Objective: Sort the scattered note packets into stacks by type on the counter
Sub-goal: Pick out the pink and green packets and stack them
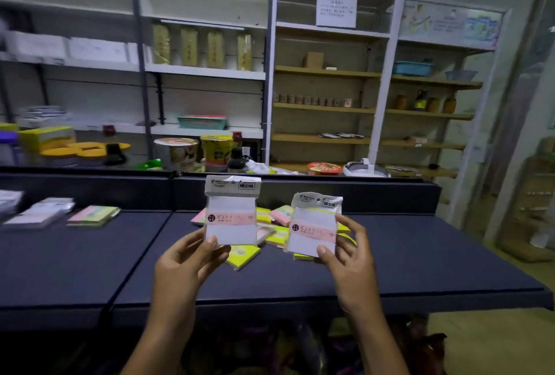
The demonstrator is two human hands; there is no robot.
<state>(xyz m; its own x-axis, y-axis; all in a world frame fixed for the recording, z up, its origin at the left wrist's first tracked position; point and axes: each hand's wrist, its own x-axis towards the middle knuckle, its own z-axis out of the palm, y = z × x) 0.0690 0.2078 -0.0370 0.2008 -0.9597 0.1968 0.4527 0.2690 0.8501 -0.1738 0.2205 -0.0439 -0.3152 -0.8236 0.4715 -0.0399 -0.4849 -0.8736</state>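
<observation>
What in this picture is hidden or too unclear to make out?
- Head view: the scattered pile on the counter is partly hidden behind the two held packets; its count is unclear.
- Small print on the left packet and right packet is too blurred to read.
- The notice on the shelf is too small to read.
- The grey stack is cut off by the left edge.

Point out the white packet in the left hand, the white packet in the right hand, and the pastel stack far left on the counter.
Left-hand white packet (230, 212): head view, on its pink label band.
Right-hand white packet (313, 226): head view, on its front face.
Pastel stack (93, 215): head view, on its top packet.
</observation>
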